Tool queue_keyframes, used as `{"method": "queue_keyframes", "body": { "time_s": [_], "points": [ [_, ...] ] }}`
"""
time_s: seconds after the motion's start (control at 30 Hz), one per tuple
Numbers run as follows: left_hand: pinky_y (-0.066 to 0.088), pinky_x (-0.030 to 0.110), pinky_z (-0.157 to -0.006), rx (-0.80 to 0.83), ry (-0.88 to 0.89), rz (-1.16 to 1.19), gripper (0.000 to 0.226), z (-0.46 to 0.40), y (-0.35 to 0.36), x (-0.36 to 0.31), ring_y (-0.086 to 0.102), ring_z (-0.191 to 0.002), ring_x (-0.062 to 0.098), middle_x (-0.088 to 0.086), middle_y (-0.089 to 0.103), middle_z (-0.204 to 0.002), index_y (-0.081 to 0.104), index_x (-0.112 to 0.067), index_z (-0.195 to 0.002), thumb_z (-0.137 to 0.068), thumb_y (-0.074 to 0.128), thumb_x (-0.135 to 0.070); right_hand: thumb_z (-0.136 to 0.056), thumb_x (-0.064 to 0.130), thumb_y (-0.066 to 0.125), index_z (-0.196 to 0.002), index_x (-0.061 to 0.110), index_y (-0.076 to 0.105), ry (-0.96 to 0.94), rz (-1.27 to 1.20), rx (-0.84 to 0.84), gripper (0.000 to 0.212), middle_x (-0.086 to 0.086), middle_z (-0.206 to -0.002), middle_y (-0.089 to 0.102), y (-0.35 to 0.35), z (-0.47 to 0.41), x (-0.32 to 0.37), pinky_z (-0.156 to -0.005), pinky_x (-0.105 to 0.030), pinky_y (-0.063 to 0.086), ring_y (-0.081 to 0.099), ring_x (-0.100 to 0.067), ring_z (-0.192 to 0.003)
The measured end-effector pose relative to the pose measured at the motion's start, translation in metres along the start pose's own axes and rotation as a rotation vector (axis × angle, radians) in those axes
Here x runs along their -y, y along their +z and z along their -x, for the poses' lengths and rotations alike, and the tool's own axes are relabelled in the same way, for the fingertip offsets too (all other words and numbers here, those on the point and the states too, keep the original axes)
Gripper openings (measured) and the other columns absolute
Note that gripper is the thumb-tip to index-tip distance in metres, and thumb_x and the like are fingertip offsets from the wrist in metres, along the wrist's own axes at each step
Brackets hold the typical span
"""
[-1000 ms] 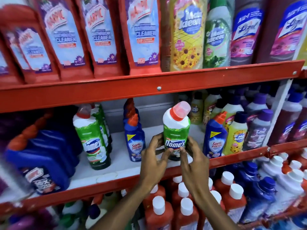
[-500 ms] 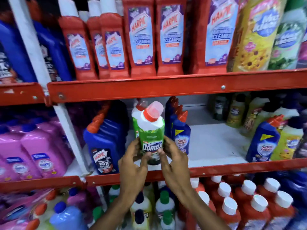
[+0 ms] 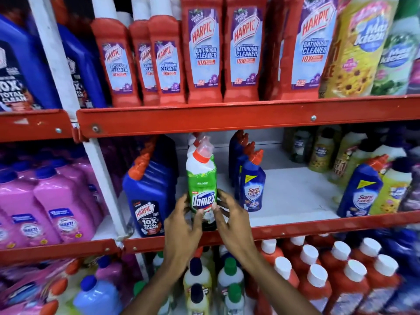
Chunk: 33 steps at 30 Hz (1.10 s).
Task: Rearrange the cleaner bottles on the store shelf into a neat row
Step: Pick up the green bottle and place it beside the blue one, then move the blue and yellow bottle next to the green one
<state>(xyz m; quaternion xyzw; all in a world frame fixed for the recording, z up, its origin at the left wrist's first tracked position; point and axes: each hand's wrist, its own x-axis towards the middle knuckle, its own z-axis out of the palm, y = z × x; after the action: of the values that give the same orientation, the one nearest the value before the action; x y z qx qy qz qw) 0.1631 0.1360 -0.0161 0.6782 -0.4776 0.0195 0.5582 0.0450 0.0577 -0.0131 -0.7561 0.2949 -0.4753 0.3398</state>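
Since half a second ago the Domex bottle (image 3: 201,178) now stands at the front edge of the middle shelf (image 3: 295,226), right beside the blue Harpic bottle (image 3: 148,196). Left hand (image 3: 181,226) and right hand (image 3: 231,221) pinch its lower part from both sides, fingertips on the label. Green body, white shoulder, red angled cap, upright; another Domex directly behind it.

Head view, close, facing shelf (image 3: 227,120)

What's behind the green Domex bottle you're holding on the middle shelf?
Directly behind the Domex bottle, held by the left hand and right hand, another pink-capped bottle's top pokes up. Its body is covered, so its label and any further bottles cannot be seen.
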Motion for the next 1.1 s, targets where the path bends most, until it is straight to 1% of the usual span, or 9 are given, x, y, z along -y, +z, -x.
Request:
{"method": "queue_keyframes", "body": {
  "time_s": [0.07, 0.17, 0.37, 0.53, 0.67, 0.8, 0.87, 0.93, 1.1],
  "points": [
    [0.049, 0.035, -0.112, -0.083, 0.042, -0.031, 0.057, 0.004, 0.000, -0.004, 0.056, -0.135, 0.014, 0.000, 0.057, -0.150, 0.045, -0.020, -0.150, -0.097, 0.067, -0.027, -0.100, 0.031, 0.056, -0.146, 0.021, 0.048, 0.000, 0.077, 0.000, 0.048, 0.008, -0.144, 0.059, -0.009, 0.006, -0.001, -0.108, -0.036, 0.051, 0.059, -0.010, -0.129],
    [0.039, 0.033, -0.119, -0.216, 0.314, -0.147, 0.057, 0.008, 0.007, -0.018, 0.044, -0.143, 0.016, 0.004, 0.046, -0.154, 0.047, -0.020, -0.146, -0.093, 0.061, -0.033, -0.099, 0.030, 0.055, -0.153, 0.021, 0.038, -0.101, 0.287, -0.107, 0.058, 0.003, -0.159, 0.045, -0.036, 0.013, -0.006, -0.117, -0.036, 0.041, 0.044, -0.016, -0.144],
    [0.026, 0.056, -0.127, -0.048, 0.671, -0.384, 0.069, 0.009, 0.054, -0.054, 0.024, -0.159, 0.033, 0.015, 0.033, -0.167, 0.039, -0.015, -0.155, -0.091, 0.064, -0.027, -0.095, 0.022, 0.052, -0.158, 0.012, 0.026, -0.219, 0.726, -0.252, 0.069, -0.016, -0.169, 0.020, -0.109, 0.011, -0.025, -0.128, -0.046, 0.019, 0.015, -0.031, -0.159],
    [0.029, 0.071, -0.120, 0.174, 0.710, -0.536, 0.086, 0.010, 0.111, -0.084, 0.015, -0.159, 0.045, 0.020, 0.019, -0.171, 0.025, -0.016, -0.161, -0.087, 0.066, -0.034, -0.092, 0.025, 0.049, -0.159, 0.014, 0.023, -0.122, 0.933, -0.299, 0.073, -0.021, -0.169, 0.014, -0.165, 0.017, -0.049, -0.124, -0.059, 0.020, 0.010, -0.039, -0.158],
    [0.026, 0.072, -0.120, 0.333, 0.687, -0.545, 0.096, 0.015, 0.160, -0.108, 0.012, -0.157, 0.048, 0.022, 0.016, -0.171, 0.020, -0.018, -0.162, -0.082, 0.070, -0.034, -0.092, 0.025, 0.050, -0.157, 0.009, 0.030, -0.044, 0.965, -0.310, 0.070, -0.023, -0.168, 0.018, -0.213, 0.027, -0.069, -0.123, -0.061, 0.023, 0.014, -0.043, -0.156],
    [0.009, 0.063, -0.128, 0.500, 0.601, -0.447, 0.091, 0.019, 0.211, -0.124, -0.003, -0.161, 0.039, 0.014, -0.002, -0.174, 0.009, -0.023, -0.164, -0.088, 0.059, -0.037, -0.094, 0.016, 0.056, -0.155, 0.002, 0.031, 0.070, 0.787, -0.334, 0.067, -0.019, -0.167, 0.023, -0.256, 0.034, -0.089, -0.126, -0.049, 0.023, 0.021, -0.038, -0.156],
    [0.003, 0.055, -0.130, 0.573, 0.507, -0.354, 0.087, 0.020, 0.236, -0.130, -0.007, -0.162, 0.031, 0.006, -0.009, -0.175, 0.006, -0.026, -0.163, -0.093, 0.056, -0.036, -0.095, 0.014, 0.058, -0.156, 0.005, 0.028, 0.139, 0.625, -0.361, 0.068, -0.014, -0.167, 0.026, -0.274, 0.034, -0.101, -0.126, -0.032, 0.019, 0.024, -0.031, -0.155],
    [0.009, 0.048, -0.131, 0.607, 0.404, -0.224, 0.083, 0.021, 0.260, -0.138, 0.003, -0.163, 0.026, 0.003, 0.002, -0.175, 0.012, -0.025, -0.163, -0.096, 0.059, -0.033, -0.094, 0.010, 0.059, -0.155, 0.008, 0.027, 0.185, 0.468, -0.351, 0.069, -0.010, -0.161, 0.037, -0.292, 0.027, -0.114, -0.117, -0.016, 0.019, 0.034, -0.023, -0.148],
    [0.048, 0.037, -0.113, 0.594, 0.136, 0.106, 0.058, 0.020, 0.308, -0.164, 0.059, -0.134, 0.024, 0.007, 0.062, -0.147, 0.051, -0.013, -0.145, -0.091, 0.070, -0.015, -0.094, 0.006, 0.060, -0.144, 0.010, 0.041, 0.241, 0.306, -0.253, 0.054, 0.005, -0.131, 0.058, -0.317, 0.003, -0.141, -0.092, -0.014, 0.041, 0.059, -0.013, -0.120]
  ]
}}
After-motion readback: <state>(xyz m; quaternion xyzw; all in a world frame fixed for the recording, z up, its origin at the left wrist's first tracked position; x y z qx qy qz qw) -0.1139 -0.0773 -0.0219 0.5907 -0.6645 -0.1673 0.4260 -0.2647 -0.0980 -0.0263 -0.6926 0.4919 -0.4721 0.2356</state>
